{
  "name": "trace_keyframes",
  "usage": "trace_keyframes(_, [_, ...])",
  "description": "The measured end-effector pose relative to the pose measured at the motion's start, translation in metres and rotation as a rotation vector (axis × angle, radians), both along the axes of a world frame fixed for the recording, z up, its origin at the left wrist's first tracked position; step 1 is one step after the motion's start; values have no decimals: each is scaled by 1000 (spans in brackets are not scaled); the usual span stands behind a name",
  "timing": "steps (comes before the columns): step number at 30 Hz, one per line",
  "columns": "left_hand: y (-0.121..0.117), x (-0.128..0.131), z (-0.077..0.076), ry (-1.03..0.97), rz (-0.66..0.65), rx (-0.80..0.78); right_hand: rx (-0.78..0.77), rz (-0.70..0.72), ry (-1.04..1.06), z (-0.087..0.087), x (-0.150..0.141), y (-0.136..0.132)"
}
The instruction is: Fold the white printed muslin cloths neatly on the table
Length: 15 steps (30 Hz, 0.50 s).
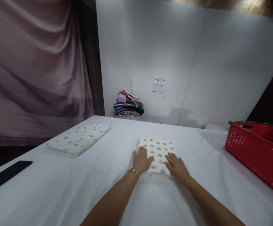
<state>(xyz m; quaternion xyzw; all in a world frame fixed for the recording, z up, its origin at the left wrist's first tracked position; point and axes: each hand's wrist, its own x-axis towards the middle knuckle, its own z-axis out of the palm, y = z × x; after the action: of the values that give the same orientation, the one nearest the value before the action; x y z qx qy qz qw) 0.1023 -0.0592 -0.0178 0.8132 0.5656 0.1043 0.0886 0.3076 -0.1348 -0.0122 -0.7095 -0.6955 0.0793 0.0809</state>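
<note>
A folded white cloth with small grey and yellow prints [158,150] lies flat on the white table [56,188] in front of me. My left hand [141,160] rests palm down on its near left part, fingers stretched out; a thin bracelet circles that wrist. My right hand [176,165] lies flat on its near right part, fingers spread. Neither hand grips anything.
Another folded patterned cloth [79,138] lies at the left of the table. A red plastic basket [259,150] stands at the right edge. A stack of folded colourful fabrics [128,106] sits against the white wall. A dark flat strip [4,175] lies near left.
</note>
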Motion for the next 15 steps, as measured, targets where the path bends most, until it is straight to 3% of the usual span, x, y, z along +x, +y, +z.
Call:
trace_keyframes(11, [-5,-1,6,-62,25,19,31,-52,138,-3,10,7])
trace_keyframes(15, [-7,-3,6,-128,119,19,78,-131,230,-13,18,13])
